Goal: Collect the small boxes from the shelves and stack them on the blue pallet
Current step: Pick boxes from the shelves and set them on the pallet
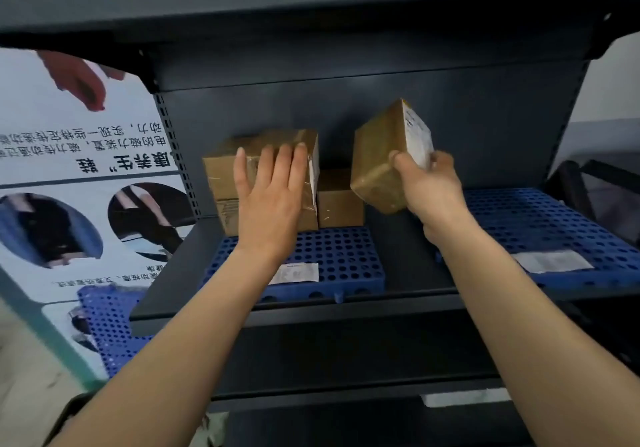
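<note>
A taped brown cardboard box (221,183) stands at the back of a small blue perforated pallet (339,259) on the dark shelf. My left hand (270,197) lies flat against its front, fingers spread and reaching its top edge. A smaller brown box (341,207) sits right beside it on the same pallet, partly hidden. My right hand (429,187) grips a third brown box (381,155) with a white label, tilted and held in the air to the right of the small box.
A second blue pallet (540,225) with a white label lies on the shelf's right side. The upper shelf (311,13) hangs low overhead. A printed poster (69,169) stands left of the rack, with another blue pallet (107,325) leaning near it.
</note>
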### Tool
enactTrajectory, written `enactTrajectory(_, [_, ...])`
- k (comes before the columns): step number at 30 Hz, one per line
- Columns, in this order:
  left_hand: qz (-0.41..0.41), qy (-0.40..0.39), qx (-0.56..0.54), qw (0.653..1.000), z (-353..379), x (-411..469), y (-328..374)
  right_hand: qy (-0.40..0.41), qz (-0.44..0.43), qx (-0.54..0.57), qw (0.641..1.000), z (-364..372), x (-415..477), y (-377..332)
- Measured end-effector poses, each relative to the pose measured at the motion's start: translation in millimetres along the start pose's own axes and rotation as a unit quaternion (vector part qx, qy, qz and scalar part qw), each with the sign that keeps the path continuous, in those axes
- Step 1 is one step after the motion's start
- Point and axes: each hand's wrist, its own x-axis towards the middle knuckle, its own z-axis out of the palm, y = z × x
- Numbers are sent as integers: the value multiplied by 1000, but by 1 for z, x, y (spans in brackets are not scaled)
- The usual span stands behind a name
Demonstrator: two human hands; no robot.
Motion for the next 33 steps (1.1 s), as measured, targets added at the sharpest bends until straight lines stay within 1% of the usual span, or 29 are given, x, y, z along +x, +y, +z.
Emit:
enactTrajectory(2, [8,3,6,1000,12,7,-1,-28,48,51,997,6,13,1])
enactTrajectory(5, [9,1,6,1000,26,17,1,-79,84,104,988,14,29,3])
enactTrajectory(12, [-6,-40,65,997,44,38,10,-153,110,138,972,30,68,0])
enactTrajectory(16, [-15,-57,84,995,53,45,10,-176,118,137,968,41,84,2])
enactTrajectory(19, [-12,-54,86,995,62,51,8,-183,122,132,967,49,93,2])
enactTrajectory(23, [-8,-42,77,996,73,58,3,-182,105,122,970,61,101,0])
enactTrajectory(29, [17,-41,59,997,87,59,-7,-188,113,80,972,77,104,-3])
enactTrajectory(31, [19,-38,51,998,91,60,-10,-181,105,43,977,81,105,-3])
enactTrajectory(33, [24,-39,39,998,94,59,-13,-157,72,-28,985,84,106,0])
